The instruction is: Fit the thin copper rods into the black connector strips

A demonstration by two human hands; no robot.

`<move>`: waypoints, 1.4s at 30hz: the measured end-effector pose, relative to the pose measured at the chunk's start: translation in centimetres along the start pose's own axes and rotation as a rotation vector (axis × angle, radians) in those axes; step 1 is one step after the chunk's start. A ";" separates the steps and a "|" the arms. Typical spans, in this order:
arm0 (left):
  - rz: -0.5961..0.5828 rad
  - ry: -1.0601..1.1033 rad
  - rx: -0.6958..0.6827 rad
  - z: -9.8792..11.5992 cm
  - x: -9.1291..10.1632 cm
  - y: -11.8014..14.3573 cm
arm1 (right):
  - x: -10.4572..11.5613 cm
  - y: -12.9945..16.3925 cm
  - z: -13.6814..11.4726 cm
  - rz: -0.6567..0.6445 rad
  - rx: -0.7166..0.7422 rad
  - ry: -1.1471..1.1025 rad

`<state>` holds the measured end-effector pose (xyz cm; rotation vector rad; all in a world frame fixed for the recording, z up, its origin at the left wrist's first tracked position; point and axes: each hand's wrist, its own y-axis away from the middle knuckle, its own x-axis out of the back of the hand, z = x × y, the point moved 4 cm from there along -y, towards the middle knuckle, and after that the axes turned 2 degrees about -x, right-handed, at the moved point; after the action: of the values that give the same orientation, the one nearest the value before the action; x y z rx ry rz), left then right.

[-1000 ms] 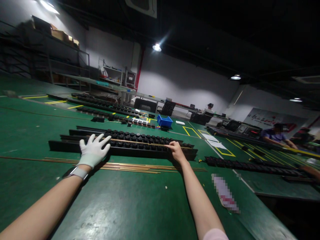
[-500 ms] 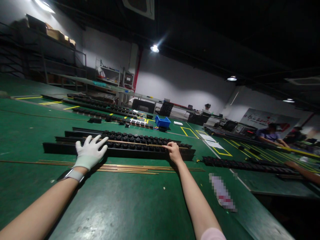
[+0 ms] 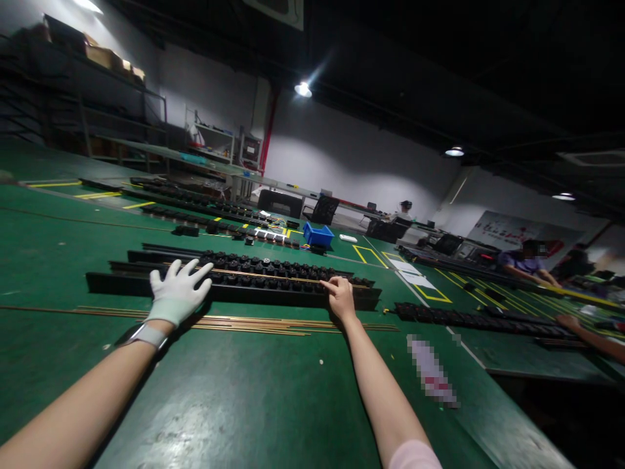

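My left hand (image 3: 176, 293), in a white glove, lies flat with fingers spread on a long black strip (image 3: 244, 285) studded with round black parts. A thin brass rod (image 3: 273, 276) runs along the strip's top. My bare right hand (image 3: 340, 296) presses its fingertips on that rod near the strip's right end. Several loose brass rods (image 3: 254, 324) lie on the green table (image 3: 244, 397) just in front of the strip, under both wrists. Neither hand grips anything.
More black strips (image 3: 205, 208) lie farther back, with a blue bin (image 3: 318, 235) behind them. Another strip (image 3: 483, 322) lies to the right. A co-worker's hand (image 3: 569, 322) reaches in at the right edge. Other people sit at far tables.
The view shifted slightly. My right hand slid a little toward me along the rod. My left hand stays spread on the strip.
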<state>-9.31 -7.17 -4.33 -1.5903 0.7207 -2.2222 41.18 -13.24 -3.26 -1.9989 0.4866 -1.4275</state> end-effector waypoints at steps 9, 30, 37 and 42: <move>0.004 0.015 0.013 -0.1 -0.2 0.0 | -2.2 -1.0 -7.8 -0.097 0.007 0.084; 0.007 0.009 0.010 0.2 0.0 0.1 | -4.9 -0.6 -11.3 -0.101 -0.017 0.104; 0.015 0.008 -0.007 0.0 -0.2 0.1 | -5.1 -0.5 -11.2 -0.083 -0.020 0.090; 0.009 -0.014 -0.014 0.1 -0.2 0.1 | -4.9 -0.5 -11.3 -0.096 -0.034 0.091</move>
<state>-9.21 -7.18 -4.48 -1.6039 0.7392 -2.2029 28.87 -12.97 -3.87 -2.0144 0.4634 -1.5844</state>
